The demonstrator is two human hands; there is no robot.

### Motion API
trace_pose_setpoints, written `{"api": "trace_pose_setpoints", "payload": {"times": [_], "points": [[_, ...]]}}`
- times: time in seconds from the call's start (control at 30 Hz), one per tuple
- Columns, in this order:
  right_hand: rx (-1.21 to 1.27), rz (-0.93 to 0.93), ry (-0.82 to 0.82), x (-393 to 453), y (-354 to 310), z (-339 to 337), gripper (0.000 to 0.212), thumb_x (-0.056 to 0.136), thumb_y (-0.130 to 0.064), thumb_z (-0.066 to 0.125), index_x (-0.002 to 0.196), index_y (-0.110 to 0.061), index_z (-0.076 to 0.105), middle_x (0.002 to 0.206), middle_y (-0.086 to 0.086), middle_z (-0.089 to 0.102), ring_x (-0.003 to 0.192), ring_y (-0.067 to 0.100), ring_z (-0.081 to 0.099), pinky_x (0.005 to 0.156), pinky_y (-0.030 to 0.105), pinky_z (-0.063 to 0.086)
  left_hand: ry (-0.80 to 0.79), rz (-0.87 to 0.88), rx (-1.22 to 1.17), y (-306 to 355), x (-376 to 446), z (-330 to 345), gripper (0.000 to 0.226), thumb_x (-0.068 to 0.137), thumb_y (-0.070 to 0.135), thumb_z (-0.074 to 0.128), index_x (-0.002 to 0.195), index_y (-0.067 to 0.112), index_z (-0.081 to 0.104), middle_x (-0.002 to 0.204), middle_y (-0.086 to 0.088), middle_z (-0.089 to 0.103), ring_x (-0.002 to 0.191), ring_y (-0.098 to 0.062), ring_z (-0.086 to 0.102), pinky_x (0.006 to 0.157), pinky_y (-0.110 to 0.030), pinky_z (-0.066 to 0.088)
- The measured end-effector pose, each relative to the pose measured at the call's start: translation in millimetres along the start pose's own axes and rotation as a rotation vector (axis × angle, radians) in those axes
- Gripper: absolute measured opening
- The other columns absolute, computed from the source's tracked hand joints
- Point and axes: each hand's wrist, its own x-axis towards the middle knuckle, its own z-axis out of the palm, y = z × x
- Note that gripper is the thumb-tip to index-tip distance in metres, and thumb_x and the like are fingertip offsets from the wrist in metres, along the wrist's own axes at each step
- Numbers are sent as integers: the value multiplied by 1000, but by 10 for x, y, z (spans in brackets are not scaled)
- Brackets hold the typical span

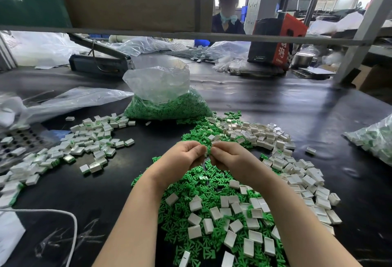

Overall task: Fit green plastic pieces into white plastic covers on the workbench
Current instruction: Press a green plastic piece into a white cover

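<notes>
Pinching a small green piece [208, 152] between the fingertips of both hands, we hold it raised above the counter [307, 105], right in the middle of the view, where our two hands meet. It lies between them, so neither is nearer; it is touched from both sides. Only a sliver of green shows in the gap, and we cannot tell its long axis, nor whether a white cover is already in the grip with it.

Our left hand [184, 156] has its fingers curled inward, with thumb and forefinger closed on the piece from the left. Our right hand [228, 157] mirrors it, fingers curled and tips pressed to the same piece from the right. Neither is free.

We judge that the coming move turns on bringing piece and cover together at this meeting point, so the supply matters. Directly below and toward us lies the loose heap of green pieces [191, 184] mixed with white covers [233, 220], just under our wrists. More covers [297, 173] spread to the right, near the right hand. To the left, well apart, lies a scatter of white pieces showing green edges [93, 139], probably finished ones. Beyond the hands stands an open plastic bag of green pieces [167, 101].
</notes>
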Motion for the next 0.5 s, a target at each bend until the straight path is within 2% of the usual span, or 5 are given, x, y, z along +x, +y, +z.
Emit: {"api": "trace_pose_setpoints", "payload": {"times": [0.1,0.13,0.23,0.4,0.5], "points": [[41,2,-29,-18,-11,-31,29,103,-13,44,74,-10,52,71,12,42,65,23,34,62,37,30,-20,2,-30,6,-5,-8,31,102,19,45,72,14,50,58,7,42,49,-2,35,50,-13,30],[50,1,-39,-23,-13,-39,28,103,-12,44,75,-9,52,69,12,41,62,22,35,59,33,31,-32,7,-35,8,-9,-9,31,102,20,46,72,14,50,59,7,42,49,-1,35,51,-13,30],[100,2,-75,-43,-12,-51,25,102,-10,44,79,-5,51,65,2,42,56,8,36,55,20,31,-73,22,-55,7,-20,-19,29,102,19,46,74,16,50,58,11,43,52,-2,35,52,-14,31],[173,3,-143,-35,20,-59,23,101,-8,45,80,-5,51,59,-11,44,54,1,37,55,15,33,-126,16,-32,-32,-31,-48,21,102,21,48,84,11,54,63,9,44,59,-7,36,56,-17,31],[150,7,-174,-39,38,-75,20,101,-7,46,83,-3,53,57,-15,46,54,-1,40,55,13,36,-161,9,-8,-47,-35,-62,23,101,22,48,80,15,53,63,11,45,60,-5,38,57,-16,32]]}}
